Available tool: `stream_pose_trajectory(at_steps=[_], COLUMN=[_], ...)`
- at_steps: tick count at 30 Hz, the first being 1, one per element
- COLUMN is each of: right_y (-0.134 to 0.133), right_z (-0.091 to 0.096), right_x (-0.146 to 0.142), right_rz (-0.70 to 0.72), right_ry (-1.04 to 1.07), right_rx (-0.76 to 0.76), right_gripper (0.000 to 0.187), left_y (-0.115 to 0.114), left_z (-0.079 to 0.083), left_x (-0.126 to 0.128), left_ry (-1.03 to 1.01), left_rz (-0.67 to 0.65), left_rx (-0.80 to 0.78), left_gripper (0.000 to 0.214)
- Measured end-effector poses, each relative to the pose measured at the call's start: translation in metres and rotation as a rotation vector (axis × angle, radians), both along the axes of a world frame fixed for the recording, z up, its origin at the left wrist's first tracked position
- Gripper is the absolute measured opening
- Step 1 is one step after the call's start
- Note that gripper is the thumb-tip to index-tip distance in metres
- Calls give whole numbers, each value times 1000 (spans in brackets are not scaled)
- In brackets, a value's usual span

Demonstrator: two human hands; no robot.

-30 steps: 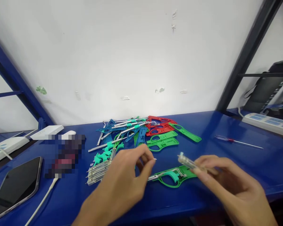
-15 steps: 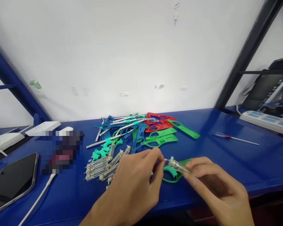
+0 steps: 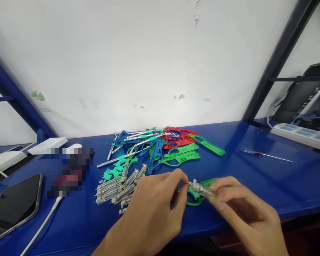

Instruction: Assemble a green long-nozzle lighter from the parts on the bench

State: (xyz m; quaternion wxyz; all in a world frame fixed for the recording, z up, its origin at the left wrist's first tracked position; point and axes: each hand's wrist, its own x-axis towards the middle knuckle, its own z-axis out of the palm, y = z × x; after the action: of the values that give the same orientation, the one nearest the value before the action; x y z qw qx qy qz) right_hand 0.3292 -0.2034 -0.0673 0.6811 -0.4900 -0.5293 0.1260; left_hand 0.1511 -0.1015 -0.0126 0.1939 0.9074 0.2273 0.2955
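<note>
My right hand grips a clear lighter fuel tank between thumb and fingers, its pale valve end pointing left. My left hand is closed in a pinch at that valve end, on a tiny pale piece too small to name; its fingertips almost meet the valve. Beneath the tank lies a green lighter handle half with a teal trigger in it, partly hidden by both hands. Left of my left hand, several similar fuel tanks lie in a pile, some covered by the hand.
Behind are teal triggers, metal lighter tubes, and blue, red and green handle halves. A screwdriver lies right. A phone, white cable and blurred item are left.
My left fingertips have moved slightly right, closing the small gap to the tank's valve end. The right hand still holds the tank. The view has shifted a little.
</note>
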Motion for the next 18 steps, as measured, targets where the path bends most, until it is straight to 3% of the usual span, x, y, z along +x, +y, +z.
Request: stream_pose_trajectory(at_steps=[10,18], right_y=[1,-1], right_z=[0,-4], right_x=[0,4], right_rz=[-9,-100], right_ry=[-19,-62], right_rx=[-67,-98], right_gripper=[9,20], left_y=[0,1], left_z=[1,6], left_x=[1,-4], left_ry=[-65,30], left_rz=[-14,-14], left_rx=[40,-114], left_gripper=[13,16])
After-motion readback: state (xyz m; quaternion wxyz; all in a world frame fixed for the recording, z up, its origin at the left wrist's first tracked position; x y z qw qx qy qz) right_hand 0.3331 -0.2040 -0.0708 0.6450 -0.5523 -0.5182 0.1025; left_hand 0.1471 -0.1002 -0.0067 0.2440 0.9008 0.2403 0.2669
